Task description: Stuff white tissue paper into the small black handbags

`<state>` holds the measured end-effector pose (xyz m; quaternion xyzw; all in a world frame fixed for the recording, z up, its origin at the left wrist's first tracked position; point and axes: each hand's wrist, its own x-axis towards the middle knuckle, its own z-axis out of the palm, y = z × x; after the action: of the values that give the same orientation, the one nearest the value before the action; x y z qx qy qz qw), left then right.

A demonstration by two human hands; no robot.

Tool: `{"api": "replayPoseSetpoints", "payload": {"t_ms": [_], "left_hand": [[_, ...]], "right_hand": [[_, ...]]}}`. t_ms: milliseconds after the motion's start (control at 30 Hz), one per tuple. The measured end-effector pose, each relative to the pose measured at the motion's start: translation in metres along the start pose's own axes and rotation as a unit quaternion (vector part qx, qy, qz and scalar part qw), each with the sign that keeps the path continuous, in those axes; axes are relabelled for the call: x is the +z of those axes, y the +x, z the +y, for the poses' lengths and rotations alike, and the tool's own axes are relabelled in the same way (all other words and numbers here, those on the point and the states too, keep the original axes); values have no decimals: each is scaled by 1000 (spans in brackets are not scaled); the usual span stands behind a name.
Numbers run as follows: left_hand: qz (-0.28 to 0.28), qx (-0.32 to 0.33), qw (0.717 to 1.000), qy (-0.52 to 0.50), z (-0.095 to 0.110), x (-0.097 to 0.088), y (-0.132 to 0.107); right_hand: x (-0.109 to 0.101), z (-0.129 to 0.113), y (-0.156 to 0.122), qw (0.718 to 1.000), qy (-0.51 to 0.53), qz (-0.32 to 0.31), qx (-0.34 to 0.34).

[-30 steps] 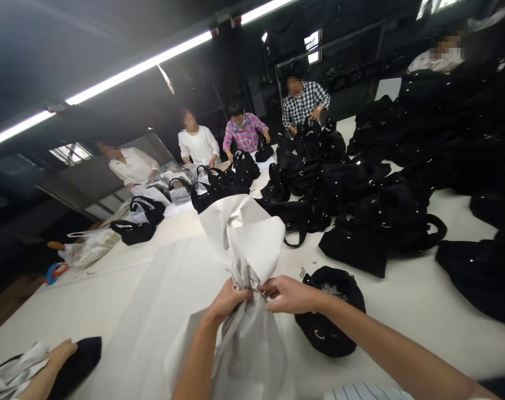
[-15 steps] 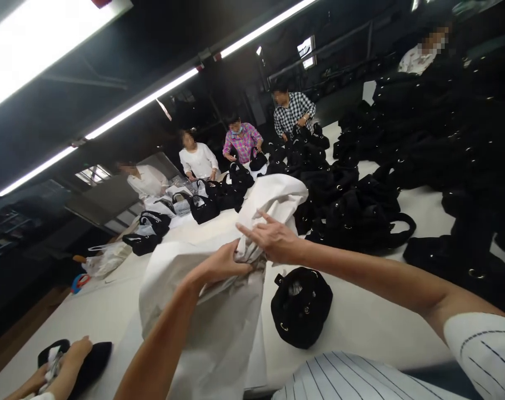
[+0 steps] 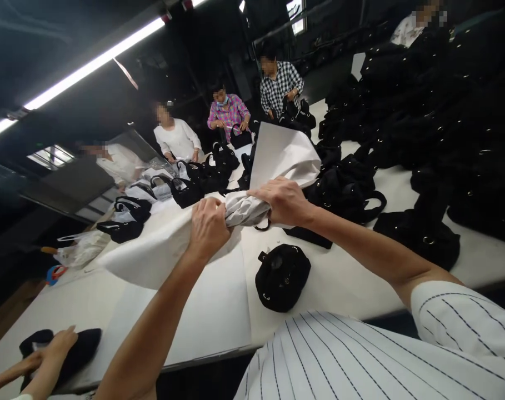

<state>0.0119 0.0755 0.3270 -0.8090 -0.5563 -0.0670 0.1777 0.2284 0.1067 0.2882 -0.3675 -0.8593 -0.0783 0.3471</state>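
Note:
Both my hands grip a large sheet of white paper [image 3: 277, 155], bunched and twisted in its middle, held up above the white table [image 3: 344, 278]. My left hand [image 3: 208, 225] is closed around the twisted part on the left. My right hand [image 3: 281, 200] is closed around it on the right. One end of the sheet fans out toward the far side, the other droops left toward the table. Below my hands a small black bag [image 3: 282, 276] lies on the table, beside a flat white sheet [image 3: 202, 311].
A big heap of black bags [image 3: 423, 128] fills the table's right and far side. Several people sit along the far left edge handling black bags [image 3: 202, 178]. Another person's hands [image 3: 48, 355] rest on a black bag at the near left. A clear plastic bag [image 3: 79, 250] lies at left.
The paper bundle has risen from low over the table to chest height. My hands have shifted from pinching its neck to gripping the twisted middle side by side.

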Motion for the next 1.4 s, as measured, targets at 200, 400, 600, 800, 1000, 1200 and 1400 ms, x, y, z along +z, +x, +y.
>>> {"api": "replayPoseSetpoints", "payload": {"t_ms": [200,400,600,800,1000,1200,1400], "left_hand": [[-70,67,995,5,26,5,11],[-124,149,980,-46,76,27,27],[-83,226,964,-107,97,23,24],[-73,208,972,-77,86,19,-4],[-113,129,973,-153,74,19,-2],[98,-34,952,-287,60,42,-64],[-151,-418,832,-332,60,144,-197]], "right_hand": [[-14,24,-56,997,-53,-10,52],[-27,-4,-71,996,-36,-76,17],[-12,-11,-65,997,-23,-64,27],[6,1,-80,994,-46,-88,40],[39,-3,-69,998,-46,-40,-9],[85,44,-82,984,-58,-122,118],[110,40,-115,965,47,-192,174]]}}
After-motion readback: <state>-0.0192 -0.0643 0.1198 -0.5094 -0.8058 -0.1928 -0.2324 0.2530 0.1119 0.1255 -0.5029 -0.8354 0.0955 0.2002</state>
